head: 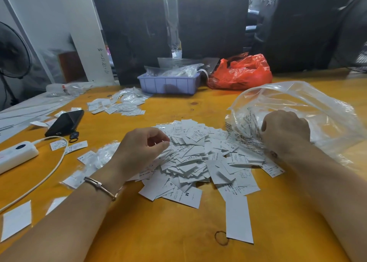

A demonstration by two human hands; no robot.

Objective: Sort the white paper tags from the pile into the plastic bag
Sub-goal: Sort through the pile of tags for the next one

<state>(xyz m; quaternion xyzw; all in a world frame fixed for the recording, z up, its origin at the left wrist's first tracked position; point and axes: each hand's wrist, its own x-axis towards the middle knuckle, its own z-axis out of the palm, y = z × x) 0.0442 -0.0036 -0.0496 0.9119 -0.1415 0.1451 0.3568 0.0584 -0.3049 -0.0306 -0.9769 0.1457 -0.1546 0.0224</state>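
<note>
1. The pile of white paper tags [190,158] is lying mid-surface [158,232].
2. The left hand [142,150] is hovering over the pile's left edge, fingers curled, seemingly pinching nothing.
3. The right hand [285,130] is gripping the clear plastic bag [294,107] at its mouth, right of the pile.

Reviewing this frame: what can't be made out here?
- Right hand fingers: hidden behind its own back, where it grips the clear plastic bag.
- Left hand fingertips: whether they pinch a tag from the pile of tags is unclear.
- Small print on the tags: too small.
- Purple tray contents: covered by bags.
</note>
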